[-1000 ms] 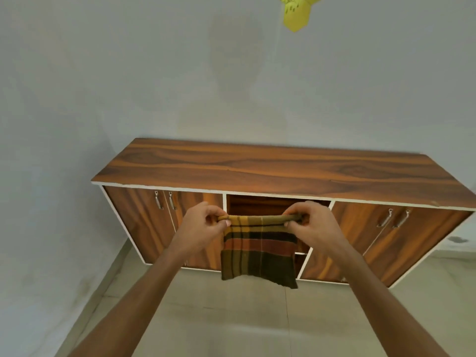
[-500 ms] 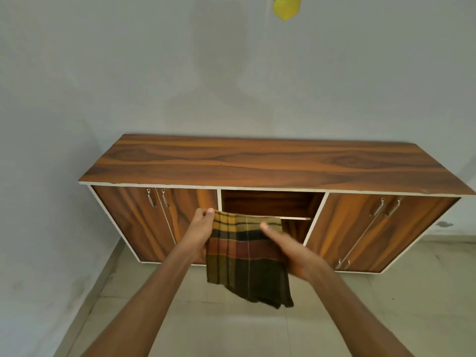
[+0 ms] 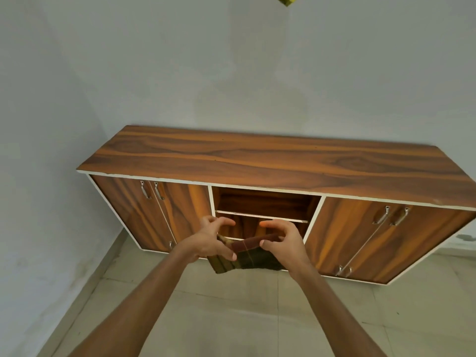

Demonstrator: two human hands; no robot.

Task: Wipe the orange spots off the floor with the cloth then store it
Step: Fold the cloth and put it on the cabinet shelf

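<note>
A checked cloth (image 3: pixel 247 253) is gripped between both hands in front of the open middle shelves of a wooden cabinet (image 3: pixel 270 161). Half a second ago it hung open as one flat panel; now it is folded into a smaller bundle. The left hand (image 3: pixel 210 242) and right hand (image 3: pixel 282 243) are clamped on its ends, above the tiled floor (image 3: pixel 231 318).

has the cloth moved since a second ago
Yes. The cloth has dropped against the cabinet: it was held at the top opening, and now sits folded smaller at the lower shelf, between the left hand and right hand.
</note>
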